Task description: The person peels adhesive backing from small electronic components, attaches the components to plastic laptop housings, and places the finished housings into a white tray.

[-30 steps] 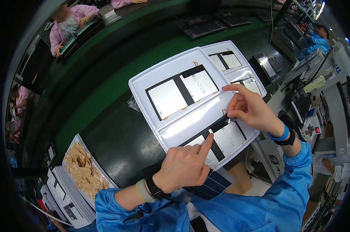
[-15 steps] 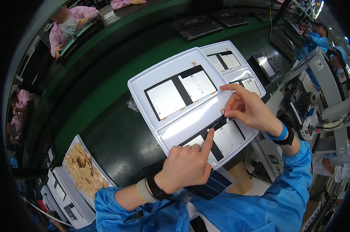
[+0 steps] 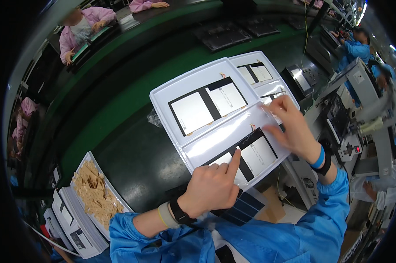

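Note:
A white plastic tray [image 3: 165, 103] with two compartments lies in front of me. Its near compartment holds a flat battery pack [image 3: 260, 154] with white cells, black bands and small red wires. My left hand [image 3: 212, 187] rests at this pack's lower edge, its index finger stretched out onto the black middle band and the other fingers curled. Part of the pack is hidden beneath it. My right hand [image 3: 294, 129] hovers over the tray's right side, blurred, thumb and fingers apart with nothing visible between them. A similar battery pack [image 3: 226, 98] lies in the far compartment.
A second white tray [image 3: 270, 65] with more packs sits behind at the right. A bin of tan scraps [image 3: 95, 188] stands at lower left beside stacked white trays [image 3: 82, 239]. Right of the trays is a metal box [image 3: 297, 79]. Co-workers sit around.
My right hand has lifted away from the near pack's wired corner, moving up and right, and its pinch has opened. My left index finger stays on the pack.

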Available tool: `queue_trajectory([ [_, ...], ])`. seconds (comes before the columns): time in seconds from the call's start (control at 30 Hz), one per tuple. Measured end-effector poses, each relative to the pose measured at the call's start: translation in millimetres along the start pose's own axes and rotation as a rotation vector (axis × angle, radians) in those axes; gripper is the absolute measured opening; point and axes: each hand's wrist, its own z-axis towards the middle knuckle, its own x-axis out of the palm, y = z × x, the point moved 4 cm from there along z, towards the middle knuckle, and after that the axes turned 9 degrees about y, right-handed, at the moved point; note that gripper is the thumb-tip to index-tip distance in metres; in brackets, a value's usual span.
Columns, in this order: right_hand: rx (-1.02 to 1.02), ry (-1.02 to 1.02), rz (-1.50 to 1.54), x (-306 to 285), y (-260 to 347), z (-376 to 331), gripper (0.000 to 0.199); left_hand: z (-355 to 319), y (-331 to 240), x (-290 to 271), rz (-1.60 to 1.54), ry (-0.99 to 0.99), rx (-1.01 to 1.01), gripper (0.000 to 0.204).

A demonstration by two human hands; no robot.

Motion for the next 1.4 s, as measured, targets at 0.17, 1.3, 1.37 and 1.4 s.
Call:
queue_trajectory([
  [0.17, -0.441, 0.086, -0.183, 27.2, 24.0, -37.9, 0.051, -29.3, 17.1, -26.3, -0.335, -0.229, 0.02, 0.028],
  [1.3, -0.129, -0.213, 0.971, -98.4, -169.4, 41.2, 0.032, 26.2, 34.0, -53.2, -0.379, -0.033, -0.182, 0.043],
  [1.37, -0.066, -0.178, 0.969, -104.2, -208.7, 43.9, 0.031, 13.7, 45.7, -25.9, -0.302, -0.011, -0.163, 0.042],
  [1.4, -0.067, -0.179, 0.969, -100.0, -231.8, 46.9, 0.031, 8.6, 46.1, -19.0, -0.23, -0.055, -0.161, 0.04],
])
